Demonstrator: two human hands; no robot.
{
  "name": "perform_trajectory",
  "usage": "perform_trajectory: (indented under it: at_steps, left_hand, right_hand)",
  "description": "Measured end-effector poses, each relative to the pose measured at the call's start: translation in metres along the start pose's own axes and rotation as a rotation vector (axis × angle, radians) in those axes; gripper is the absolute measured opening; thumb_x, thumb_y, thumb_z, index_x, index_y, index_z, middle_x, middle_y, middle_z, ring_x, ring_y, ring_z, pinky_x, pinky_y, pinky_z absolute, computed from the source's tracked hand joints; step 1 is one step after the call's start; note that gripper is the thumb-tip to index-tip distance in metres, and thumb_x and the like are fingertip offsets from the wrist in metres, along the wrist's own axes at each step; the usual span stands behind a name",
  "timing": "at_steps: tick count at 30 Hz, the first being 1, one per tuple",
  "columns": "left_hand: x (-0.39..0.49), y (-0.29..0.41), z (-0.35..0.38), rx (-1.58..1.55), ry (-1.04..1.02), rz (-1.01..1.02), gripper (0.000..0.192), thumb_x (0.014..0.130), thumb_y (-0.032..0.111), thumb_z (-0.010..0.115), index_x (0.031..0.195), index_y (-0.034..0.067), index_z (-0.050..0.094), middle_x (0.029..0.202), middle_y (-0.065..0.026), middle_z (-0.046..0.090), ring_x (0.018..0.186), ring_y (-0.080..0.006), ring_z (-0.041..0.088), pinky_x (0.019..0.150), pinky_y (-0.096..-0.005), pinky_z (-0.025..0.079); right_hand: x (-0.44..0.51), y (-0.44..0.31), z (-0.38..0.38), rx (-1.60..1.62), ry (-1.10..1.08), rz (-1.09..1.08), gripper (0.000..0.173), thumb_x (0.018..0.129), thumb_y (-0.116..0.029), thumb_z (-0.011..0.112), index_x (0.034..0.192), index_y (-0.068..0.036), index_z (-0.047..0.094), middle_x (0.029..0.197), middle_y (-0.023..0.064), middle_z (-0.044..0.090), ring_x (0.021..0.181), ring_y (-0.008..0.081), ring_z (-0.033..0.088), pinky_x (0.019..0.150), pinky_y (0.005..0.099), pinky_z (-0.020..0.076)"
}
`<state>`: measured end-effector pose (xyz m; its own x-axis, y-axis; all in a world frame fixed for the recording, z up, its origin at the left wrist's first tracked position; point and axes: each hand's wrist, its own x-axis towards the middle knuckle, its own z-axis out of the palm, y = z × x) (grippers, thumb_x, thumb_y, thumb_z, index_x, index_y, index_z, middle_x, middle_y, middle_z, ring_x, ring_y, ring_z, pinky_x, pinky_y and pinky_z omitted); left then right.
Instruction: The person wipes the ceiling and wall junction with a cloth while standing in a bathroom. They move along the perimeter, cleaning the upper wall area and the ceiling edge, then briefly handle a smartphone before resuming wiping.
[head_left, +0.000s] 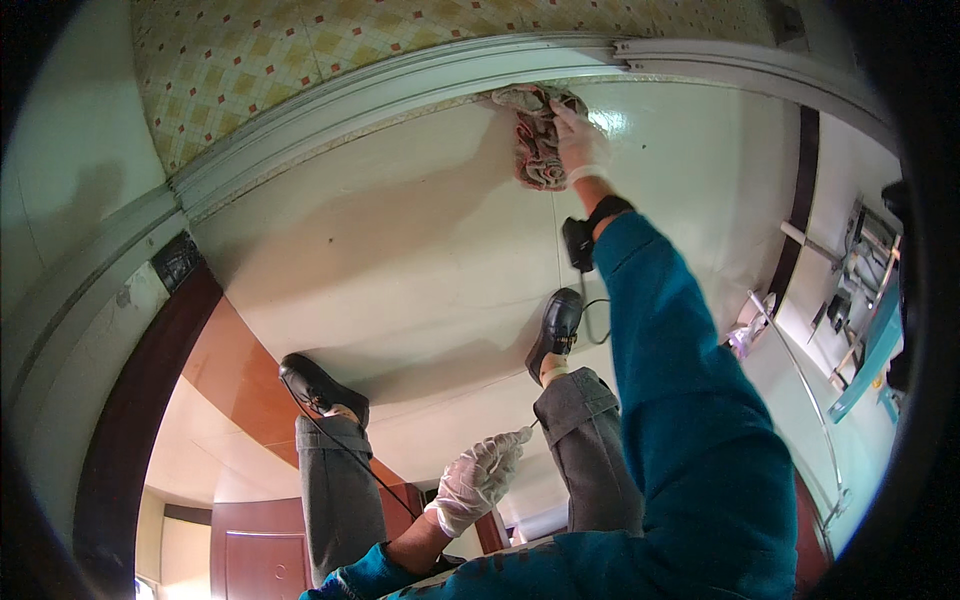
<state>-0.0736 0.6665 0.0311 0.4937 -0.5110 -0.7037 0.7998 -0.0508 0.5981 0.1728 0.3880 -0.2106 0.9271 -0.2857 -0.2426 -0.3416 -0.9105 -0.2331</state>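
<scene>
My right hand (583, 144), in a thin translucent glove, reaches far out and grips a crumpled, grey-and-reddish cloth (541, 159). The cloth lies on the pale tiled floor (360, 217), its far end against the light metal sliding-door track (397, 82). A black device (577, 244) is strapped at my right wrist, with a cable hanging from it. My left hand (480, 480), gloved too, hovers between my knees with its fingers curled. A thin dark end shows by its fingertips; whether the hand holds it is unclear.
My black shoes (322, 386) stand apart on the floor. A dark cable (341, 446) crosses my left leg. Beyond the track lies a patterned floor (247, 67). A dark door frame (142, 397) rises at left. At right are a thin metal rod (802, 375) and a cluttered rack (862, 262).
</scene>
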Motion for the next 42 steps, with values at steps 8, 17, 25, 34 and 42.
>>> perform_trajectory:
  at_steps: [8,17,25,34,42]
  left_hand:
    - [0.005,-0.009,0.008,-0.052,-0.017,-0.073,0.029,0.084,0.005,0.046,0.112,0.004,0.051,0.101,-0.0126,0.057,0.086,-0.0186,0.057,0.074,-0.0258,0.045]
    - [0.009,-0.007,0.015,-0.123,-0.003,-0.062,0.027,0.085,0.006,0.045,0.111,0.003,0.051,0.101,-0.0111,0.057,0.085,-0.0172,0.057,0.074,-0.0253,0.045]
    - [0.01,-0.003,0.01,-0.059,0.013,-0.032,0.027,0.083,0.001,0.046,0.11,0.001,0.05,0.103,-0.0108,0.057,0.089,-0.0173,0.057,0.076,-0.0245,0.045]
    - [0.017,-0.012,0.016,-0.041,-0.035,-0.089,0.026,0.085,0.004,0.046,0.11,0.003,0.049,0.108,-0.0117,0.055,0.09,-0.0183,0.056,0.077,-0.0254,0.045]
    - [0.024,-0.032,0.009,-0.003,0.044,-0.262,0.028,0.085,0.005,0.046,0.112,0.0,0.047,0.113,-0.0111,0.052,0.09,-0.0184,0.055,0.077,-0.0289,0.044]
  right_hand:
    - [-0.039,-0.061,0.034,0.533,0.023,0.262,0.022,0.083,-0.028,0.051,0.104,-0.028,0.059,0.098,0.0096,0.059,0.087,0.0264,0.056,0.071,0.0294,0.0441]
    - [-0.045,-0.036,0.036,0.263,-0.053,0.155,0.023,0.084,-0.02,0.05,0.104,-0.027,0.059,0.098,0.0093,0.059,0.087,0.0229,0.057,0.075,0.0292,0.044]
    - [0.006,0.03,0.024,0.701,0.029,0.206,0.025,0.088,-0.017,0.044,0.108,-0.015,0.057,0.103,0.0086,0.058,0.081,0.0184,0.056,0.079,0.028,0.0437]
    - [-0.049,-0.026,0.064,0.038,-0.176,-0.126,0.031,0.085,-0.022,0.038,0.111,-0.034,0.049,0.094,0.0048,0.058,0.082,0.0237,0.058,0.068,0.0363,0.0478]
    - [0.047,0.104,-0.039,0.239,-0.071,0.231,0.027,0.087,-0.021,0.042,0.112,-0.023,0.054,0.108,0.0083,0.056,0.094,0.0218,0.053,0.079,0.0299,0.0426]
